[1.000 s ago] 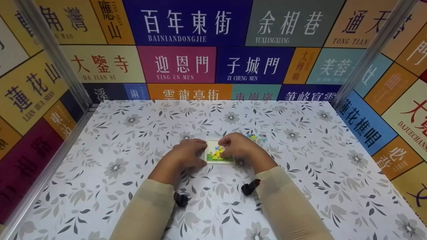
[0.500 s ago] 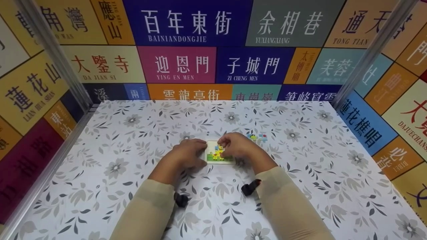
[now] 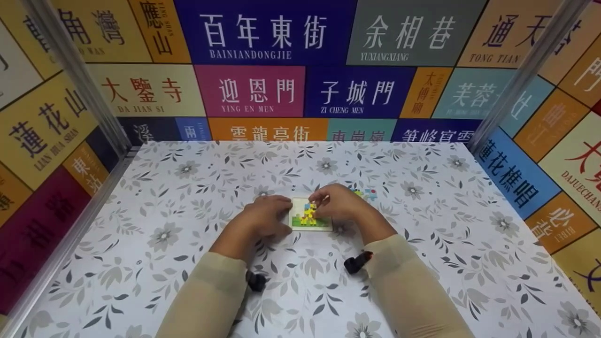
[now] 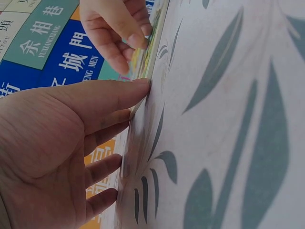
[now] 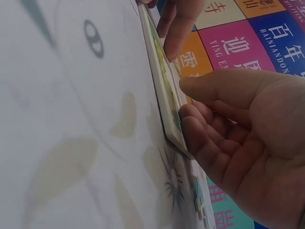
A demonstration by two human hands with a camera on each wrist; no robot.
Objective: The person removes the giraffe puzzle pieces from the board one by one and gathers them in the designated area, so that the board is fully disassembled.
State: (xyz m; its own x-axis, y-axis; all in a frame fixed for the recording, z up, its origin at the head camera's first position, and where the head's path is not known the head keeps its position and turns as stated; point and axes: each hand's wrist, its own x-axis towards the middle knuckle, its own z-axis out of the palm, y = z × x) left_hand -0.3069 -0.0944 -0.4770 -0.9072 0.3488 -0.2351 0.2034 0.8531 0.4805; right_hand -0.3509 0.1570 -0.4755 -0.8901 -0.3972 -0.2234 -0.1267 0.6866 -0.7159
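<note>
A small pale frame lies on the table with a green, yellow and blue puzzle picture in it; the upper part is bare. My left hand rests at its left side, thumb and fingers spread; in the left wrist view the thumb of this hand touches the frame's edge. Over the right part of the frame, my right hand has bent, relaxed fingers. The right wrist view has the right hand against the frame, with no piece visible between its fingertips.
Coloured puzzle pieces lie just behind my right hand, partly hidden by it. The table has a floral cover. Metal posts stand at the back corners, before walls of coloured sign panels.
My right hand has shifted slightly right and lifted its fingers a little, uncovering more of the yellow picture. The left hand stays in place.
</note>
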